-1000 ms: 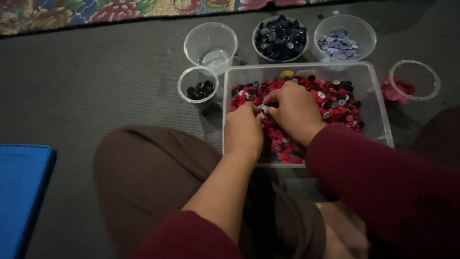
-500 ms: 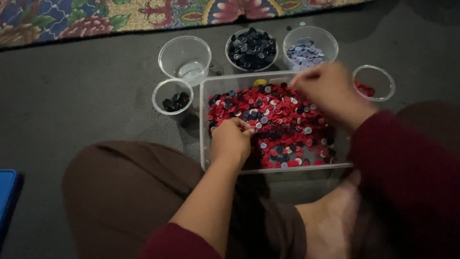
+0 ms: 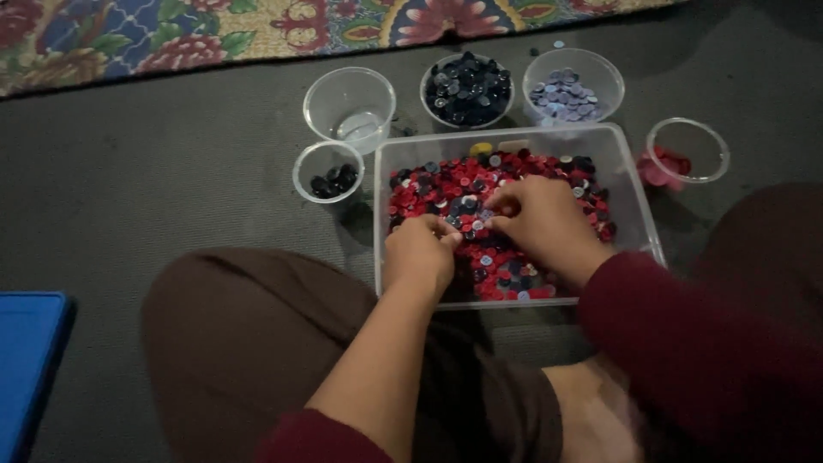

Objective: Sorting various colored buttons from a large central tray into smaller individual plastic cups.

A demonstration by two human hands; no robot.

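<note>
A clear plastic bin (image 3: 378, 223) on the grey floor holds a heap of buttons (image 3: 429, 184), mostly red with some dark and lilac ones. Both my hands are down in the heap. My left hand (image 3: 418, 253) rests near the bin's front left, its fingers curled in on the buttons. My right hand (image 3: 540, 219) lies across the middle, with its fingertips pinched together on buttons close to the left hand's fingers. Which buttons each hand grips is hidden.
Clear cups ring the bin: an empty cup (image 3: 350, 103), a small cup of black buttons (image 3: 328, 176), a cup of dark blue buttons (image 3: 467, 86), a cup of lilac buttons (image 3: 566, 90), and a cup of red buttons (image 3: 681, 159). A patterned rug (image 3: 257, 26) lies behind; a blue flat object (image 3: 30, 360) at left.
My right hand went out to the red cup at the right, then came back into the middle of the bin. The left hand stayed in the buttons.
</note>
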